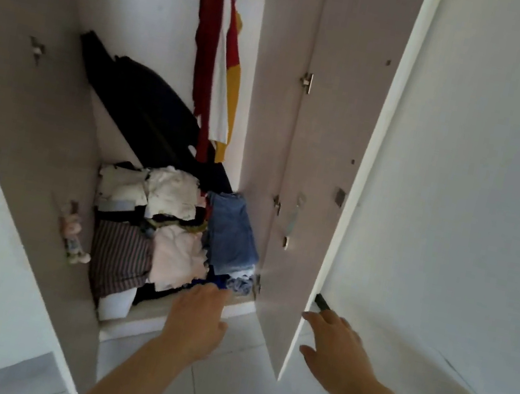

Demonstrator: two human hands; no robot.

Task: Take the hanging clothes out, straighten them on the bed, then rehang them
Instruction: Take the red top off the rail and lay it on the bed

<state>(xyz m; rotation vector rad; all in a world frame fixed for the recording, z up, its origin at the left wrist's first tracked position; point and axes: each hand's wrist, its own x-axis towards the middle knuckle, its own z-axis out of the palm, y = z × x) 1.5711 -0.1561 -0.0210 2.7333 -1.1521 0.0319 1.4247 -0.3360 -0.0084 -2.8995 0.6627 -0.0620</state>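
While R hand (336, 349) is by door (346, 212), clothes (216, 60) hang vert, hems down

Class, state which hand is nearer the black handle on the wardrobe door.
Right. The right hand is just below the black handle; the left hand is well to its left.

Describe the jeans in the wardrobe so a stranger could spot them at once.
Look inside the open wardrobe, at the clothes pile on its floor. The jeans lie folded at the pile's right edge. They alone are faded blue denim among white and striped pieces.
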